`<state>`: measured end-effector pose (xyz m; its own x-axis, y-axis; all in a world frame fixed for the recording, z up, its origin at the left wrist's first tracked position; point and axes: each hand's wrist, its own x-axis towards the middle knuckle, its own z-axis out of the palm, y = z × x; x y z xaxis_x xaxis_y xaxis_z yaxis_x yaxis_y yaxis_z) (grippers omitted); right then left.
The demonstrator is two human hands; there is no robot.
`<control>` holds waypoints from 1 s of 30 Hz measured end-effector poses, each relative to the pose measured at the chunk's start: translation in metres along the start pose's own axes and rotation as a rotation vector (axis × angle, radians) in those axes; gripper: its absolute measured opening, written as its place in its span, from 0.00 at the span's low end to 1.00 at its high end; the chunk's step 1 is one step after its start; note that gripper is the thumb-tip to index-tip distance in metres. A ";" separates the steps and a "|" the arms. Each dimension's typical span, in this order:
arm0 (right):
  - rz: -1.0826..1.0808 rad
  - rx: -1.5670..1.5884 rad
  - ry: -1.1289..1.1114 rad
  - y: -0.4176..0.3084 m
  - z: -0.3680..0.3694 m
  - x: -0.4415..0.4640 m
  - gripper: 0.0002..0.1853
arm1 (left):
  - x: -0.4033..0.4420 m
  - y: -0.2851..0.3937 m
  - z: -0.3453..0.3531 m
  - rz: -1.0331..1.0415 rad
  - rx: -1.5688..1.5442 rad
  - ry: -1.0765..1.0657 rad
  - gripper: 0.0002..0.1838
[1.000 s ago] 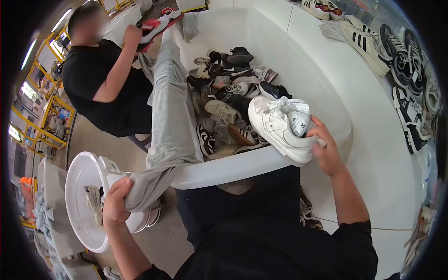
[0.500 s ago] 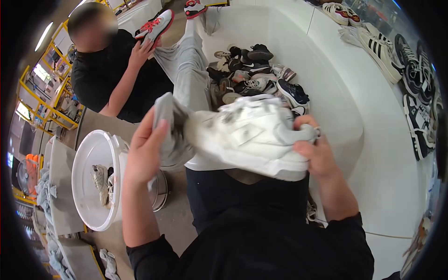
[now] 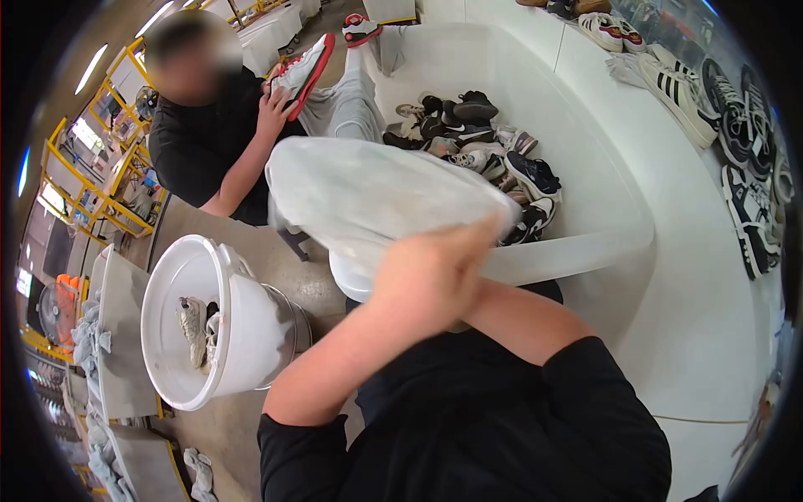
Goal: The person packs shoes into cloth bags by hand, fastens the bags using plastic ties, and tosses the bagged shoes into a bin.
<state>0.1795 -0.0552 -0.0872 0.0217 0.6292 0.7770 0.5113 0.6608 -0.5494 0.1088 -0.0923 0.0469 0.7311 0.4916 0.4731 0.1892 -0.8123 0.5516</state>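
A pale grey cloth (image 3: 376, 188), blurred by motion, spreads wide in front of me. My left hand (image 3: 427, 272) crosses to the right over my other arm, its fingers closed on the cloth near the right end. My right hand is hidden behind the left hand and the cloth; only its forearm shows, reaching leftward. The white sneaker seen earlier does not show now; whether it lies under the cloth I cannot tell.
A white tub (image 3: 602, 192) holds a pile of shoes (image 3: 468, 125). Pairs such as striped sneakers (image 3: 677, 96) line the ledge at right. A white bucket (image 3: 255, 335) with shoes inside stands at left. A co-worker (image 3: 209, 125) holds a red-soled sneaker (image 3: 305, 71).
My left hand has swung right across my body, bringing the cloth over in front. The white sneaker and my right hand have gone out of sight. The co-worker's sneaker has tilted more upright.
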 end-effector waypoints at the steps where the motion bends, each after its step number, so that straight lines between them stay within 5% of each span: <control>1: 0.006 -0.029 -0.038 0.003 0.005 0.001 0.23 | -0.001 0.007 0.009 0.066 -0.078 -0.089 0.17; 3: 0.036 -0.055 -0.113 0.007 0.014 0.006 0.23 | -0.005 0.027 0.036 0.279 -0.208 -0.172 0.18; 14: 0.169 0.014 -0.525 0.014 0.061 0.033 0.23 | 0.005 0.004 -0.027 0.081 -0.493 -0.067 0.15; 18: 0.314 0.104 -0.752 0.007 0.079 0.055 0.24 | -0.030 -0.038 -0.069 -0.370 -0.524 0.100 0.12; 21: 0.241 -0.062 -0.651 0.029 0.080 0.043 0.25 | -0.084 -0.101 -0.096 -0.587 -0.421 0.280 0.11; 23: 0.067 -0.288 -0.433 0.057 0.069 0.015 0.27 | -0.137 -0.143 -0.100 -0.686 -0.497 0.343 0.11; 24: 0.082 -0.244 -0.503 0.060 0.056 0.012 0.25 | -0.165 -0.161 -0.096 -0.741 -0.548 0.360 0.12; 26: 0.130 -0.157 -0.635 0.053 0.022 0.021 0.23 | -0.197 -0.176 -0.087 -0.809 -0.652 0.382 0.12; 29: 0.480 -0.129 -0.739 0.048 -0.015 0.042 0.20 | -0.215 -0.183 -0.077 -0.837 -0.823 0.441 0.11; 30: 0.388 -0.229 -0.596 0.059 -0.012 0.041 0.18 | -0.216 -0.184 -0.077 -0.848 -0.891 0.456 0.11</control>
<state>0.2208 0.0050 -0.0847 -0.1992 0.9581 0.2059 0.7290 0.2852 -0.6222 -0.1345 -0.0245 -0.1039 0.2805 0.9479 -0.1513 -0.1457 0.1978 0.9694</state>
